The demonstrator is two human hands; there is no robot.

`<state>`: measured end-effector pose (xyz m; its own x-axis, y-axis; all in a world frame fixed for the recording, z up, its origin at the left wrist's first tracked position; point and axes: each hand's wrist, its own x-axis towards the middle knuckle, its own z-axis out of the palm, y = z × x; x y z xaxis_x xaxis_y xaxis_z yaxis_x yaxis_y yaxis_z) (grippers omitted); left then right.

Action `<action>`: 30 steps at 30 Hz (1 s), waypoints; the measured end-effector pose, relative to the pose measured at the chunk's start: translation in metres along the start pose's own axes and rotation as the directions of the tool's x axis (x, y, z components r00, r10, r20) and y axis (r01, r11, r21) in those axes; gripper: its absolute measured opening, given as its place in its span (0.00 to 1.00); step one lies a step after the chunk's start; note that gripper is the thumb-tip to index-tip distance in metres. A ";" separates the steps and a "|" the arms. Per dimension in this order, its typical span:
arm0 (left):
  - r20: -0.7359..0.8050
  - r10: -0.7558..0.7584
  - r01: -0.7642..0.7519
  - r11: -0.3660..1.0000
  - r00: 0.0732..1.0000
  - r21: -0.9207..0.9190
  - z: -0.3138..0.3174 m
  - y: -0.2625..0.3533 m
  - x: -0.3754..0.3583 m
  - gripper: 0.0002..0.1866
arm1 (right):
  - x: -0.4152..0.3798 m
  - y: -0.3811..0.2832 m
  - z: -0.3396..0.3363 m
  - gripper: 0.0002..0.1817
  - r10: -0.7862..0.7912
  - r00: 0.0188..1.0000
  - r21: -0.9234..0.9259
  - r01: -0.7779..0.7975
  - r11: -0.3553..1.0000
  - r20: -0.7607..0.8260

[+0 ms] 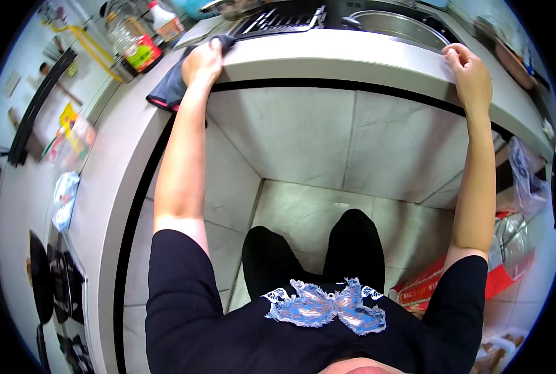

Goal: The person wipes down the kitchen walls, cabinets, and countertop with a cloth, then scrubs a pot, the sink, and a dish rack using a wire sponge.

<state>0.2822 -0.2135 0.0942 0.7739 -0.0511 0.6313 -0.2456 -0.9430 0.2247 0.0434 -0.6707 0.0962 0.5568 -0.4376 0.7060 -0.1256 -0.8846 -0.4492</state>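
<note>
Left hand [203, 62] clamps dark, soft cloth [170, 81] on smooth pale countertop [278, 60]
Right hand [468, 71], fingers curled together, meets counter's edge beside rounded metal sink [399, 28].

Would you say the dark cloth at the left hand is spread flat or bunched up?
Bunched up, at least around the left hand, which clutches it; the dark cloth droops over the counter edge.

The kitchen has a pale counter [352, 59], under it grey marbled panels [290, 118], and a shiny tiled floor [309, 202]
</note>
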 end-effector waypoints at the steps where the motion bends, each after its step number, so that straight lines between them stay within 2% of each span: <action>1: 0.101 0.070 -0.069 0.997 0.992 -0.015 -0.001 0.033 -0.005 0.32 | 0.004 0.019 0.003 0.16 0.000 0.999 -0.174 -0.009 0.985 -0.050; 2: 0.106 0.196 -0.185 0.977 0.975 -0.110 -0.003 0.072 -0.019 0.32 | 0.004 0.031 0.005 0.16 -0.011 0.996 -0.341 -0.022 0.940 -0.094; 3: 0.151 0.313 -0.292 0.945 0.938 -0.146 -0.001 0.107 -0.031 0.33 | -0.004 0.016 0.003 0.16 -0.015 0.995 -0.333 -0.017 0.943 -0.094; 4: 0.135 0.428 -0.397 0.894 0.894 -0.206 -0.010 0.148 -0.052 0.29 | -0.012 -0.003 0.002 0.17 -0.020 0.996 -0.327 -0.011 0.945 -0.092; 5: 0.029 0.664 -0.656 0.744 0.747 -0.131 -0.004 0.181 -0.063 0.24 | -0.010 -0.005 0.003 0.17 0.034 0.996 -0.344 -0.061 0.937 -0.084; 6: -0.036 0.725 -0.716 0.671 0.688 -0.192 -0.005 0.217 -0.080 0.16 | -0.010 -0.005 0.000 0.17 0.026 0.996 -0.362 -0.056 0.931 -0.087; 7: -0.020 0.788 -0.783 0.608 0.615 -0.131 0.003 0.253 -0.088 0.13 | -0.008 -0.006 -0.002 0.17 0.017 0.998 -0.348 -0.034 0.937 -0.053; 8: 0.013 0.775 -0.752 0.616 0.631 -0.237 -0.013 0.285 -0.104 0.11 | -0.008 -0.007 -0.004 0.16 0.006 1.000 -0.332 -0.012 0.943 -0.018; 9: 0.014 0.835 -0.819 0.542 0.550 -0.188 -0.018 0.311 -0.112 0.12 | -0.008 -0.002 -0.007 0.17 -0.062 0.997 -0.316 0.046 0.948 -0.041; 10: -0.079 0.819 -0.806 0.535 0.568 -0.253 -0.007 0.337 -0.127 0.14 | -0.006 0.018 -0.010 0.17 -0.068 0.997 -0.321 0.052 0.946 -0.038; 11: -0.087 0.725 -0.694 0.609 0.684 -0.384 -0.001 0.362 -0.135 0.16 | 0.004 0.040 -0.017 0.17 -0.015 1.000 -0.261 0.011 0.965 -0.011; 12: -0.178 0.671 -0.674 0.614 0.719 -0.410 0.005 0.372 -0.142 0.19 | 0.011 0.060 -0.025 0.17 0.039 0.999 -0.196 -0.034 0.980 0.019; 14: -0.261 0.713 -0.747 0.538 0.650 -0.391 0.007 0.363 -0.142 0.22 | 0.025 0.078 -0.041 0.18 0.139 0.973 0.060 -0.152 0.987 0.183; 16: -0.391 0.744 -0.832 0.410 0.542 -0.374 0.009 0.332 -0.137 0.23 | 0.033 0.083 -0.046 0.18 0.121 0.975 0.138 -0.148 0.979 0.189; 18: -0.467 0.702 -0.840 0.396 0.537 -0.370 0.001 0.281 -0.132 0.24 | 0.039 0.089 -0.050 0.19 0.131 0.965 0.186 -0.175 0.967 0.226; 19: -0.480 0.684 -0.835 0.418 0.549 -0.359 -0.002 0.251 -0.125 0.25 | 0.039 0.081 -0.056 0.19 0.146 0.959 0.169 -0.190 0.967 0.243; 20: -0.433 0.678 -0.805 0.496 0.593 -0.326 -0.010 0.218 -0.121 0.26 | 0.039 0.079 -0.057 0.19 0.152 0.959 0.171 -0.196 0.966 0.238; 22: -0.440 0.645 -0.771 0.597 0.625 -0.220 0.001 0.147 -0.104 0.28 | 0.041 0.088 -0.051 0.19 0.189 0.967 0.118 -0.210 0.971 0.169; 23: -0.378 0.629 -0.720 0.672 0.679 -0.174 -0.001 0.113 -0.098 0.29 | 0.040 0.094 -0.049 0.19 0.213 0.968 0.044 -0.220 0.974 0.136; 24: -0.365 0.621 -0.701 0.699 0.694 -0.143 -0.009 0.084 -0.091 0.28 | 0.036 0.102 -0.046 0.19 0.230 0.965 0.045 -0.238 0.970 0.129; 25: -0.339 0.595 -0.664 0.735 0.729 -0.137 -0.012 0.051 -0.083 0.27 | 0.033 0.105 -0.040 0.19 0.148 0.988 -0.164 -0.141 0.976 0.036; 26: -0.328 0.532 -0.583 0.809 0.781 -0.076 -0.012 0.019 -0.078 0.27 | 0.031 0.105 -0.037 0.19 0.046 0.998 -0.375 -0.056 0.925 -0.035; 28: -0.395 0.480 -0.541 0.839 0.783 -0.052 -0.008 -0.026 -0.068 0.25 | 0.027 0.080 -0.038 0.18 0.066 0.998 -0.311 -0.069 0.948 -0.022; 30: -0.500 0.487 -0.573 0.819 0.716 -0.025 0.008 -0.033 -0.062 0.23 | 0.029 0.076 -0.037 0.18 0.090 0.995 -0.338 -0.074 0.938 0.031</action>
<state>0.2474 -0.1823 0.0419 0.1430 -0.3310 0.9327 -0.6593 -0.7347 -0.1596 0.0196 -0.7569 0.1032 0.5688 -0.5102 0.6451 -0.4369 -0.8520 -0.2886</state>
